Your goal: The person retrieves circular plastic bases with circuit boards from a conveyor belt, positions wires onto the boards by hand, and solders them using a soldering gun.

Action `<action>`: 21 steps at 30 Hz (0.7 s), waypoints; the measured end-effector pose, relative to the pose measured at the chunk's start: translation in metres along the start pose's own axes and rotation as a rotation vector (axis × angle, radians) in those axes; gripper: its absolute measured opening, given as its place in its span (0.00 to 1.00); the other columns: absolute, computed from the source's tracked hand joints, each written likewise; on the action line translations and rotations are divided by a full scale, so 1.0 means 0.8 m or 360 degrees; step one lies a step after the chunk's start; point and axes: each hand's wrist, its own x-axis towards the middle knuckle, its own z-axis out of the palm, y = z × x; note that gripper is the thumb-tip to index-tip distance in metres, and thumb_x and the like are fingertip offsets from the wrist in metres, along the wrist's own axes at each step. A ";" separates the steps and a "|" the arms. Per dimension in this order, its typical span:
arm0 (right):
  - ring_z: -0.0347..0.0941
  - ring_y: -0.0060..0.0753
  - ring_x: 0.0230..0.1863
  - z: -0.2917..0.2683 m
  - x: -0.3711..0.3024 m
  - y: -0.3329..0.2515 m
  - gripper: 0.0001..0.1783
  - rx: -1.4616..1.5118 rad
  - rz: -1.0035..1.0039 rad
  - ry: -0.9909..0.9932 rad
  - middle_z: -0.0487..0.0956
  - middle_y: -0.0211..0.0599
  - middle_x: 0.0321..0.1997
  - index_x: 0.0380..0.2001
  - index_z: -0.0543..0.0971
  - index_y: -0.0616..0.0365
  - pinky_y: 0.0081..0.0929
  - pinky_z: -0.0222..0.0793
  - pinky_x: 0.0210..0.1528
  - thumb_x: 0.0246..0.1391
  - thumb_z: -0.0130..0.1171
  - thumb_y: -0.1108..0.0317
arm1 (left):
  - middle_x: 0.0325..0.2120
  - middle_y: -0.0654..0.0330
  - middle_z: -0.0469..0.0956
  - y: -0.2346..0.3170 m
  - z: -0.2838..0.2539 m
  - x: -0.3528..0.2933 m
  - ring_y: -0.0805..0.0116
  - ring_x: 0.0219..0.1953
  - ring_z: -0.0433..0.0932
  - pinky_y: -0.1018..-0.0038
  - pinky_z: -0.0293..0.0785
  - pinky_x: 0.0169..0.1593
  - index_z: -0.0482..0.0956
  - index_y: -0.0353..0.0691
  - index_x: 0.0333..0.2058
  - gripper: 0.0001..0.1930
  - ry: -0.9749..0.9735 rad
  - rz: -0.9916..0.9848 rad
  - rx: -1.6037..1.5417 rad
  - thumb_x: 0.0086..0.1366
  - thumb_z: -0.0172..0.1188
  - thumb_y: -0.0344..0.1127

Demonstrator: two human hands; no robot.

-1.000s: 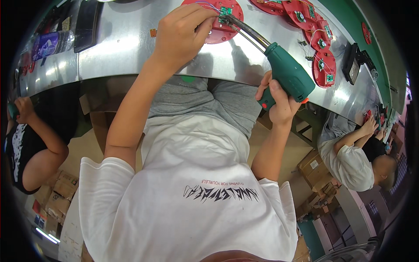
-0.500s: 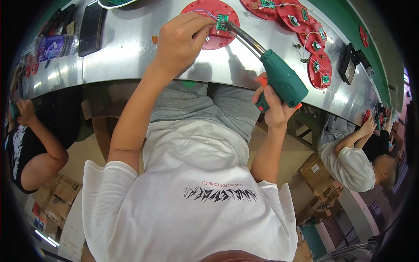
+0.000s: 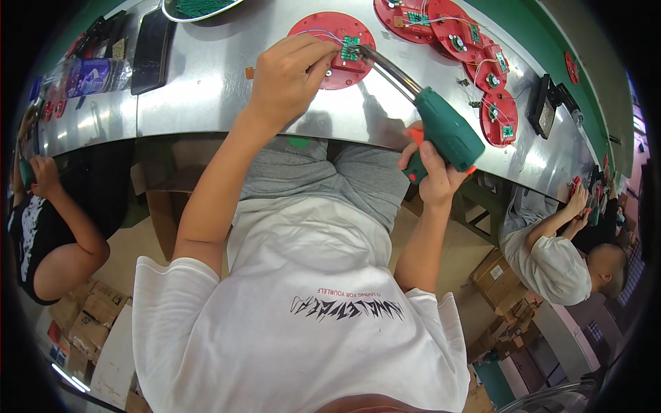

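On the metal bench ahead of me lies a round red plastic disc (image 3: pixel 342 80) with a small green circuit board (image 3: pixel 351 55) on it. Thin wires (image 3: pixel 319 30) run across the disc toward that board. My left hand (image 3: pixel 290 77) reaches over the disc's left side, thumb and fingers pinched on a wire at the board's edge. Wrapped round the handle of a green soldering gun (image 3: pixel 449 131) with orange parts is my right hand (image 3: pixel 439 175). The gun's long metal tip slants up and left and meets the board beside my left fingertips; exact contact is too small to make out.
Several wired red discs (image 3: pixel 451 31) overlap at the right. Beyond them sits a black tray (image 3: pixel 544 107). At the left are a dark tray (image 3: pixel 150 51), a purple-labelled bottle (image 3: pixel 89 76) and a metal bowl (image 3: pixel 200 15) of green pieces. People work on both sides.
The view has shifted slightly, so the bench sits a little lower in the picture. Both hands keep their holds, and the soldering gun's tip stays at the board.
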 end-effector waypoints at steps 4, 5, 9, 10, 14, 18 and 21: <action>0.75 0.33 0.22 -0.010 -0.006 0.005 0.19 0.0126 -0.0139 0.0035 0.80 0.51 0.45 0.53 0.74 0.71 0.26 0.70 0.22 0.58 0.57 0.77 | 0.31 0.54 0.84 0.001 -0.001 0.000 0.59 0.33 0.83 0.69 0.78 0.38 0.85 0.35 0.37 0.07 -0.0034 -0.0022 -0.0030 0.60 0.63 0.25; 0.75 0.33 0.22 -0.012 -0.005 0.005 0.19 0.0118 -0.0171 0.0068 0.80 0.51 0.44 0.53 0.74 0.71 0.27 0.70 0.22 0.58 0.57 0.76 | 0.31 0.54 0.84 0.001 -0.001 0.001 0.59 0.33 0.83 0.69 0.78 0.38 0.85 0.35 0.37 0.07 -0.0030 -0.0013 -0.0030 0.60 0.63 0.25; 0.75 0.34 0.21 -0.020 -0.004 0.003 0.19 0.0095 -0.0213 0.0163 0.80 0.51 0.43 0.52 0.74 0.72 0.28 0.71 0.22 0.58 0.57 0.75 | 0.31 0.54 0.83 0.002 -0.001 -0.002 0.58 0.33 0.83 0.69 0.78 0.39 0.85 0.35 0.37 0.07 -0.0033 -0.0035 -0.0023 0.60 0.64 0.25; 0.75 0.34 0.21 -0.023 -0.003 0.003 0.19 0.0097 -0.0225 0.0163 0.80 0.51 0.43 0.52 0.74 0.72 0.28 0.71 0.22 0.58 0.57 0.75 | 0.31 0.54 0.83 0.002 -0.001 -0.002 0.58 0.33 0.83 0.69 0.78 0.39 0.85 0.35 0.37 0.07 -0.0044 -0.0059 -0.0020 0.59 0.64 0.25; 0.75 0.35 0.21 -0.035 -0.002 0.002 0.20 0.0084 -0.0243 0.0233 0.80 0.52 0.42 0.53 0.73 0.73 0.28 0.71 0.21 0.59 0.56 0.74 | 0.31 0.54 0.83 0.004 -0.003 0.000 0.58 0.33 0.83 0.69 0.78 0.39 0.85 0.35 0.37 0.07 -0.0033 -0.0039 -0.0027 0.59 0.64 0.24; 0.75 0.36 0.21 -0.049 -0.002 0.006 0.21 0.0086 -0.0275 0.0327 0.80 0.52 0.41 0.54 0.71 0.73 0.28 0.71 0.20 0.59 0.56 0.74 | 0.32 0.54 0.83 0.007 -0.004 0.002 0.57 0.33 0.83 0.69 0.78 0.38 0.85 0.35 0.38 0.07 -0.0046 -0.0063 -0.0025 0.59 0.64 0.24; 0.75 0.36 0.20 -0.061 0.000 0.009 0.21 0.0086 -0.0291 0.0367 0.80 0.53 0.41 0.55 0.71 0.73 0.28 0.71 0.20 0.59 0.54 0.74 | 0.31 0.54 0.82 0.014 -0.004 0.005 0.57 0.33 0.82 0.67 0.78 0.38 0.85 0.35 0.36 0.07 -0.0033 -0.0094 -0.0012 0.58 0.64 0.25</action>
